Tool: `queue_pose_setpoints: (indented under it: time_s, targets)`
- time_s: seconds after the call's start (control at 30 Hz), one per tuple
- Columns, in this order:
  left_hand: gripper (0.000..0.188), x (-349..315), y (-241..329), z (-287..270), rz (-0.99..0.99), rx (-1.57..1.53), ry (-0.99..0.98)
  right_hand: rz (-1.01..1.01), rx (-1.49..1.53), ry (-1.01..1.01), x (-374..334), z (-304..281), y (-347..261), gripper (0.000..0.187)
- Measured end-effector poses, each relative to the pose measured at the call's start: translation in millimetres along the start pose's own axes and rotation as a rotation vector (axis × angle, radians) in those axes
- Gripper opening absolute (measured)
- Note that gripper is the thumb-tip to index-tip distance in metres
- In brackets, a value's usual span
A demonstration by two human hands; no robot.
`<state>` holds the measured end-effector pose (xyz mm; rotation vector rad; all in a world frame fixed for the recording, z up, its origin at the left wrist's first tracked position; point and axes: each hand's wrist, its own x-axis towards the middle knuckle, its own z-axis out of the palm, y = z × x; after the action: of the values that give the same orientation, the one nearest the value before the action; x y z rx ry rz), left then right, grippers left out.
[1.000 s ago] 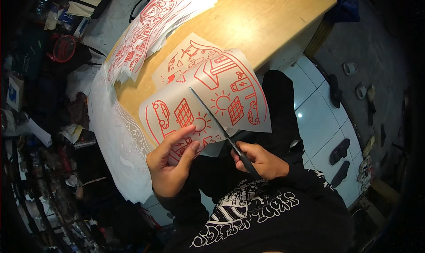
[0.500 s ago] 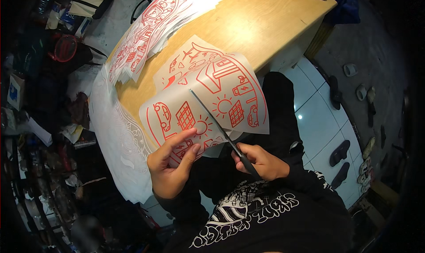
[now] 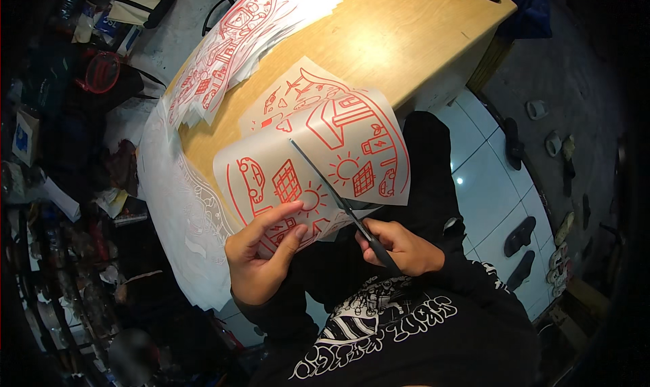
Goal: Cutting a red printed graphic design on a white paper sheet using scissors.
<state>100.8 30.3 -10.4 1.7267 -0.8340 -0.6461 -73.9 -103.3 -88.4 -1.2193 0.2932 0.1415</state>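
The right hand (image 3: 409,249), closed round long-bladed, black-handled metal scissors (image 3: 349,212), points them forward and leftward across the curved pale sheet with red line drawings (image 3: 328,150) ahead of both hands, the left hand (image 3: 261,258) nearer, touching it, thumb and forefinger spread, any pinch hidden.
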Motion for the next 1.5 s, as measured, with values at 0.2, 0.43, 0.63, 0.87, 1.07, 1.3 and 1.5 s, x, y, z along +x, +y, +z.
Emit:
queue_pose_setpoints:
  time_s: [0.2, 0.43, 0.63, 0.87, 1.07, 1.3, 1.5]
  targets:
    - [0.026, 0, -3, -1, -0.040, -0.064, -0.043, -0.063, -0.040, 0.039, 0, 0, 3, 0.031]
    - [0.027, -1, -4, -5, -0.045, -0.144, -0.054, -0.063, -0.006, 0.010, 2, 0, 2, 0.031]
    - [0.027, 0, -3, -9, -0.042, -0.125, -0.105, -0.045, -0.004, -0.002, 1, -1, -3, 0.032]
    - [0.029, -1, -5, -10, -0.067, -0.167, -0.110, 0.034, -0.024, -0.045, 1, -5, -1, 0.036]
    - [0.030, 1, -7, -17, -0.055, -0.082, -0.178, 0.030, -0.046, -0.026, 1, -5, 1, 0.037]
    - [0.029, -1, -6, -17, -0.033, -0.094, -0.181, 0.035, -0.003, -0.034, 1, -3, -4, 0.035]
    - [0.028, -1, -6, -17, -0.022, -0.090, -0.207, 0.044, -0.010, -0.050, 0, -4, -3, 0.035]
